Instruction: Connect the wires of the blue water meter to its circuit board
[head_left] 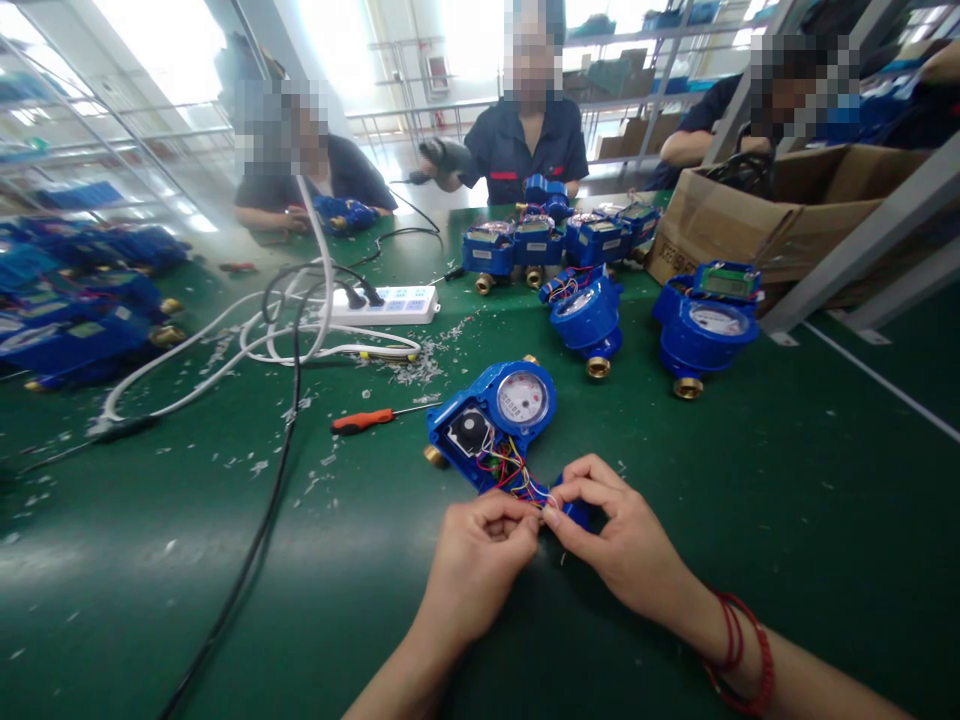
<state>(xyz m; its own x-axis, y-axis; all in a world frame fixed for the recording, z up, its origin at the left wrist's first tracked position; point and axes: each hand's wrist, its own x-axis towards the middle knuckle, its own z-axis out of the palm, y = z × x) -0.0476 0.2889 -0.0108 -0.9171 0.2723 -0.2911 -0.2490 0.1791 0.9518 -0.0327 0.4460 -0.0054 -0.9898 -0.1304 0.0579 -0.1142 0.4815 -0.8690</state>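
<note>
An opened blue water meter (495, 415) lies on the green table (750, 480) with its dial up and coloured wires (514, 470) spilling from its near side. My left hand (480, 560) is closed in a pinch on those wires. My right hand (619, 530) touches it fingertip to fingertip, also pinching the wires, with a small blue part (577, 515) under its fingers. A red cord bracelet circles my right wrist.
An orange-handled screwdriver (367, 420) lies left of the meter. A white power strip (386, 303) and looping cables sit beyond it, among plastic shavings. More blue meters (705, 330) stand behind, beside a cardboard box (787, 215). Three people sit across the table.
</note>
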